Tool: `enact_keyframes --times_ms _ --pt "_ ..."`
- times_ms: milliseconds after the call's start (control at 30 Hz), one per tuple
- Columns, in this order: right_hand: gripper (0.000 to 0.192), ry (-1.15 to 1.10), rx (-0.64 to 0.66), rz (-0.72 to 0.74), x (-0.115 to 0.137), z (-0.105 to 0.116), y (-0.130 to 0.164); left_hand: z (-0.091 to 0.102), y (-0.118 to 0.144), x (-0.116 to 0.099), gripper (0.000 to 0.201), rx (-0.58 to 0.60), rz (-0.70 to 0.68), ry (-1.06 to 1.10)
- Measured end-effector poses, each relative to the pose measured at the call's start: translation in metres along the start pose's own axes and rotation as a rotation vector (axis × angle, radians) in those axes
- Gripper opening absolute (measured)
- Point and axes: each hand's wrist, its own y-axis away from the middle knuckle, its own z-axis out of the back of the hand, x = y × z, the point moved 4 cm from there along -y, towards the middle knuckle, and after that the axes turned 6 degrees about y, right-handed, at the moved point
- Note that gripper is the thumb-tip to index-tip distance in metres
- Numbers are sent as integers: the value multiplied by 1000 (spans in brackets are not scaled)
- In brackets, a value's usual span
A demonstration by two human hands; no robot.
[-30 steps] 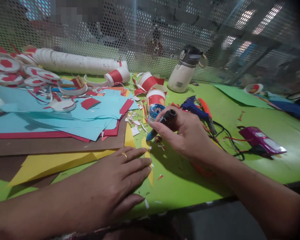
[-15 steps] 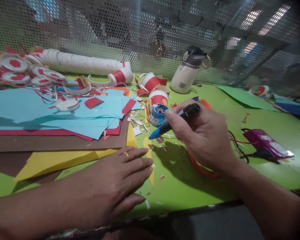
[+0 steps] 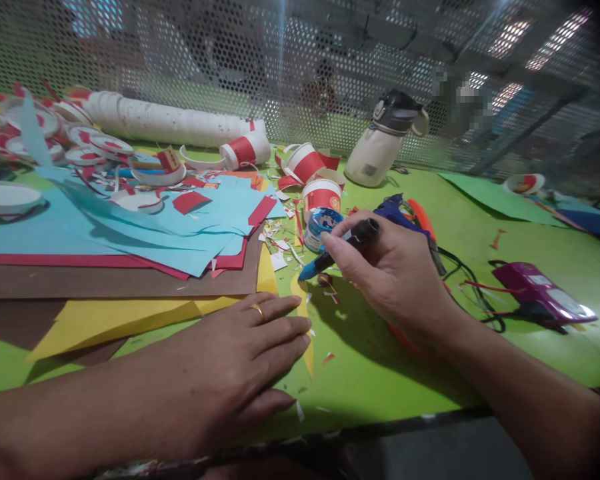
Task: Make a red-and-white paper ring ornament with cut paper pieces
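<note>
My right hand (image 3: 397, 267) grips a black marker (image 3: 325, 259) with a blue tip, slanted down to the left. The tip is at the upper end of a small yellow paper cutout (image 3: 309, 357); I cannot tell whether it touches. My left hand (image 3: 245, 353) lies flat with its fingers stretched out, its fingertips on the cutout's left edge. A ring is on one finger. Just beyond the marker stands a small blue-lidded jar (image 3: 316, 233), with a red and white paper cup (image 3: 325, 193) behind it.
Blue paper sheets (image 3: 180, 243) lie over red, brown and yellow ones at left. Cut cup bottoms (image 3: 100, 143) and a long stack of white cups (image 3: 170, 123) lie behind. A bottle (image 3: 373, 153) stands by the perforated screen. At right are a purple device (image 3: 543, 290) and cables.
My right hand has moved slightly left and down, bringing the marker tip closer to the yellow cutout. At far left, a blue sheet has curled up and a white cup bottom now shows.
</note>
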Motion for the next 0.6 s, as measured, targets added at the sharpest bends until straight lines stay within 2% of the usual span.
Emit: enact_keyframes --times_ms 433,600 --pt "22 -36 22 -13 0 -2 1 -1 1 1 41 26 15 -3" --pt "22 -25 16 -12 0 -2 1 0 1 1 41 -14 19 13"
